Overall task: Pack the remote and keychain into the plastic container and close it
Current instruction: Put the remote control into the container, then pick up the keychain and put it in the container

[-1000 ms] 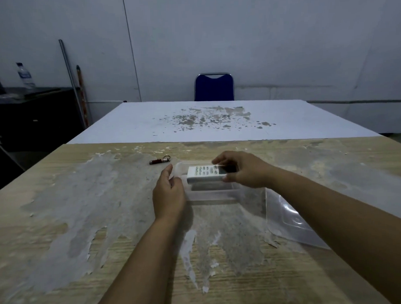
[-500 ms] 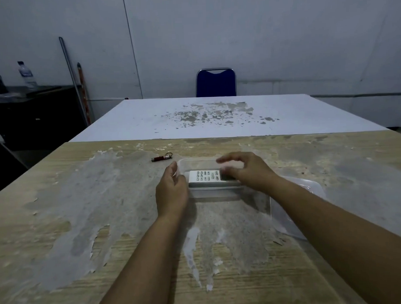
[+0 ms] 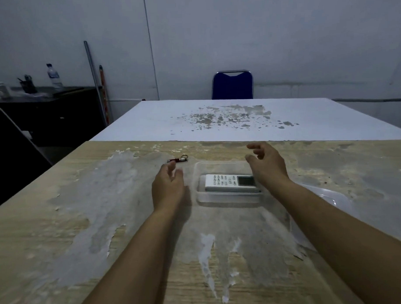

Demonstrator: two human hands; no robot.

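The remote (image 3: 231, 182) lies flat inside the clear plastic container (image 3: 228, 197), keypad up; the keychain (image 3: 177, 160) sits out on the worktop (image 3: 61, 225), just beyond the left hand (image 3: 167, 187) and near the container's far left corner; the lid (image 3: 328, 197) rests to the right, partly hidden behind the right forearm. Both hands are empty, fingers loosely spread; the right hand (image 3: 267, 166) hovers over the container's right end. From where I stand, the risks look small but real: the keychain is tiny and dark, easy to nudge away instead of pinching; the light container could skid if bumped; the forearm might sweep the lid off its spot.
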